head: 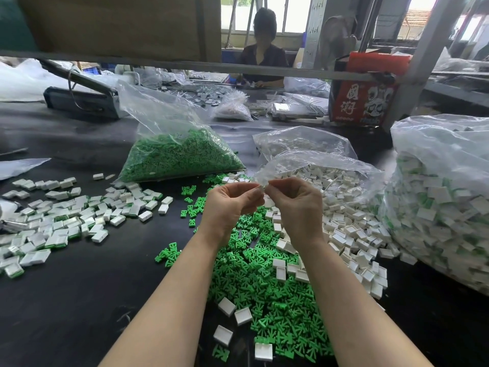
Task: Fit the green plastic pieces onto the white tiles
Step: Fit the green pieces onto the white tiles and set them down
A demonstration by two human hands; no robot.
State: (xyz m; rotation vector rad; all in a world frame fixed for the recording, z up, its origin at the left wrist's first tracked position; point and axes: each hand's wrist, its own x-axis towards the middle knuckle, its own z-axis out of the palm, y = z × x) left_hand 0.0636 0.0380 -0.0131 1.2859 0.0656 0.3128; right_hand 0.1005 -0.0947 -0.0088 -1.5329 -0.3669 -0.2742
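Left hand [229,205] and right hand [296,205] meet fingertip to fingertip, pinching one small white tile [262,188] between them. Loose green plastic pieces [267,282] lie heaped on the surface [79,300] below both hands.

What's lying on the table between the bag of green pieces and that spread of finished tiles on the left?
Head view: a few loose white tiles beside the green bag; finished tiles follow.

Both hands, left hand [229,205] and right hand [297,207], meet above the loose heap of green plastic pieces [264,282] on the black table [66,300]. Assembled white tiles [60,221] spread left; loose white square tiles [352,226] spill right, out of a clear plastic bag [317,165]. Behind, a clear bag of green pieces [177,154].
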